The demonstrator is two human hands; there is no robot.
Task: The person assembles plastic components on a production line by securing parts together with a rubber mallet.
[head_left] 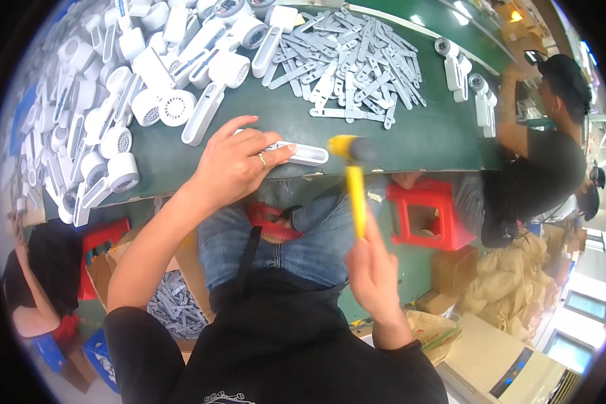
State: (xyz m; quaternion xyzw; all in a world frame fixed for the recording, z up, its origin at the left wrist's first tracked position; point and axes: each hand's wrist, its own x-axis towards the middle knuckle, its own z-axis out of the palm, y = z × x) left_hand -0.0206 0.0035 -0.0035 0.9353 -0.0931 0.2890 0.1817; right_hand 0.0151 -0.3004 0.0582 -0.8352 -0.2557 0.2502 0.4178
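Note:
My left hand (238, 161) presses down on a white handheld fan (311, 155) lying on the green table (262, 108) near its front edge. The long, slotted handle points to the right, while the fan's other end is hidden under my palm and fingers. My right hand (372, 273) grips the yellow handle of a mallet (355, 192). Its yellow and black head is raised just right of the fan's handle end, apart from it and slightly blurred. Beyond my hands lies a loose heap of flat grey plastic strips (357, 60).
A big pile of white handheld fans (114, 101) covers the table's left side. More fans (481, 101) stand at the right near a co-worker (552, 135). Red stools (427, 212) are under the table edge. A carton of grey strips (178, 306) stands by my left side.

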